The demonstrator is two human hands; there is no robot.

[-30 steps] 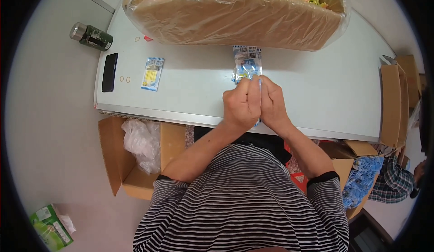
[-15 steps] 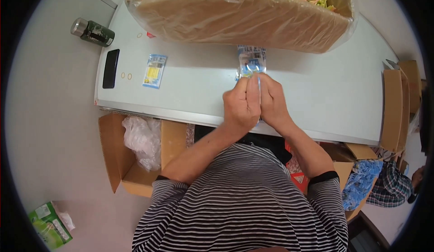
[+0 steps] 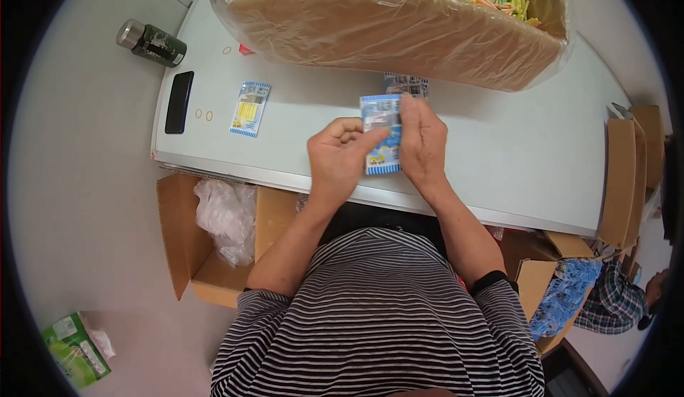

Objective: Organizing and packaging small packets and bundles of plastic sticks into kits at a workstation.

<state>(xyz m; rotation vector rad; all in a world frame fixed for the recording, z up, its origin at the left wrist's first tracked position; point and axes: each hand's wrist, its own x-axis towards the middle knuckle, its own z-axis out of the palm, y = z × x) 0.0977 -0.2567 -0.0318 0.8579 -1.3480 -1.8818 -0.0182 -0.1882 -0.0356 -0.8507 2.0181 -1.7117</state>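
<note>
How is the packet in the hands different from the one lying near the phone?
The held packet is between the left hand and the right hand; the lying packet is flat on the table. The hands hide part of the held packet, but nothing covers the lying packet. Both packets have blue striped ends.

Thermos (image 3: 160, 44) and phone (image 3: 179, 103) near table's left edge

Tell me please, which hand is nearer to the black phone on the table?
Left. The left hand is to the right of the phone, apart from it; the right hand is farther right, at the far edge of the packet.
</note>
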